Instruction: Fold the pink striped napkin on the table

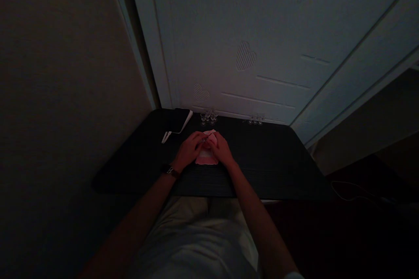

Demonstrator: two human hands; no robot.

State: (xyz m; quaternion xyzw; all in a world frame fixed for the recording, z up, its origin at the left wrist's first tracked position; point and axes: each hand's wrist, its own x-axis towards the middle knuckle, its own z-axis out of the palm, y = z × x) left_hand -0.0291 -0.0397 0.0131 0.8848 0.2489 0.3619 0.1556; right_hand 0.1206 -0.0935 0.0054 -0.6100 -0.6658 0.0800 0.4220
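Left hand [191, 147] and right hand [223, 149] pinch pink cloth [206, 160] over the desk [278, 165]. Clear glassware [209, 117] stands at twelve o'clock.

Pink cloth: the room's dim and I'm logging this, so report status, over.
Left hand and right hand on pink cloth; exact grip too dark to tell. Clear glassware beyond, apart from both hands.

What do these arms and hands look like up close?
Each grip is simply an ungloved human hand: the left hand and the right hand. A dark band with a small pale, shiny part, perhaps a watch, circles the left wrist. The forearms look bare; what seems a pale sleeve edge shows low on the right.
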